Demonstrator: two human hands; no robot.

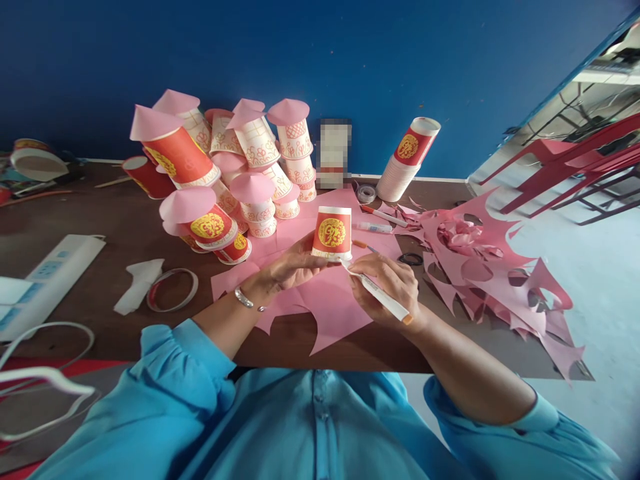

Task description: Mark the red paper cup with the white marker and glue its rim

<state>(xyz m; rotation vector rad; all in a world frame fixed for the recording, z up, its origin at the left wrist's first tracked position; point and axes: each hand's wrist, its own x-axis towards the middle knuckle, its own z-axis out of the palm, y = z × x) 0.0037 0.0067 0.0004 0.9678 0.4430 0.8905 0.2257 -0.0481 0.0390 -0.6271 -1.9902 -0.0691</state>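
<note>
1. Blue shirt (350, 433) lies nearest us.
2. Left fingers (303, 261) grip the red paper cup (332, 233) above pink sheets (333, 317); right fingers (387, 268) clasp a slim white tube (384, 300), tip at the cup's lower edge.
3. We'd judge: squeeze lightly, keep the cup steady.
4. Smooth paper cones (253, 189), ribbed cup stack (399, 179), ragged pink offcuts (463, 239).

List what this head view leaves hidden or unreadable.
Head view:
Red paper cup with yellow emblem: far side faces away.
Left grip: some fingers hidden behind the cup.
White tube with orange end: any fine print too small.
Pale upright rectangular object: pixelated.
Red furniture: cut off by right edge.
</note>
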